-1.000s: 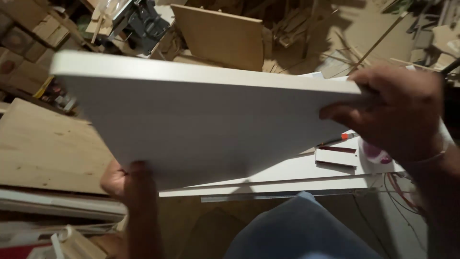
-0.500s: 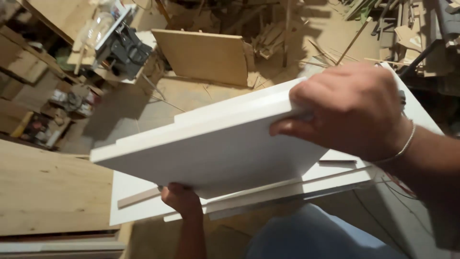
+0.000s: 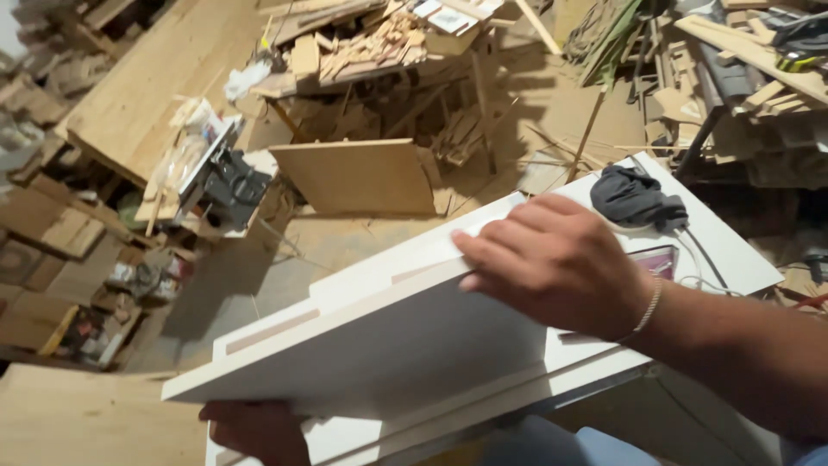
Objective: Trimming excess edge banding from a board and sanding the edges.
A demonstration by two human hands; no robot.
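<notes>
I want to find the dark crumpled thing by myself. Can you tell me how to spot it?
Start at the big white worktable under the white panel the person is lifting. Look to its far right corner, just past the right hand. The dark grey cloth lies bunched there, the only soft, dark thing on that flat white surface.

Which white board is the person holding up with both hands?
The top white panel, tilted up off the stack. The right hand grips its far edge, the left hand its near corner. The other white boards lie flat beneath, under a dark cloth.
</notes>
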